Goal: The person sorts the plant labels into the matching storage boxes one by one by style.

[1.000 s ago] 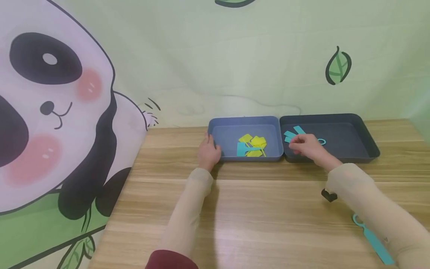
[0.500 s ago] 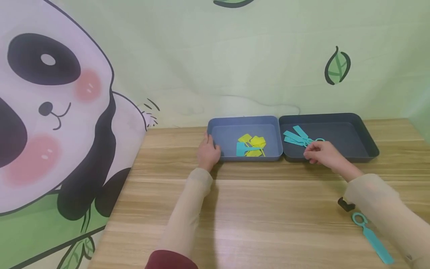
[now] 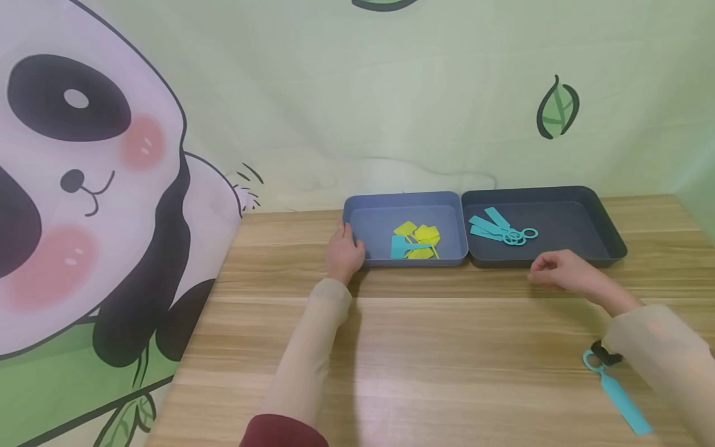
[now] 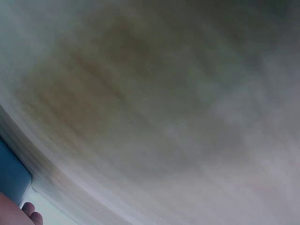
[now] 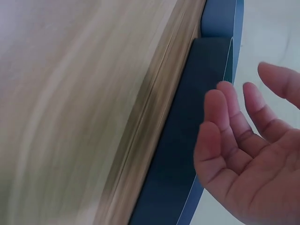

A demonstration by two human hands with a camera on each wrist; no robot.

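My left hand rests against the left front corner of the blue-grey tray, its fingers along the left side. Inside that tray lie several yellow plastic tags and a turquoise T-shaped tag. In front of the dark tray, my right hand hovers with loosely bent fingers. The right wrist view shows nothing between the thumb and fingers. A fan of turquoise ring-ended tags lies at the dark tray's left side.
Another turquoise ring-ended tag lies on the wooden table near the right sleeve. A black wrist camera overlaps its ring end. Behind the trays hangs a green panda-print cloth.
My right hand has drawn back from over the turquoise tags, rightward and toward the front, leaving the tags in the dark tray uncovered. My left hand stays at the blue-grey tray.
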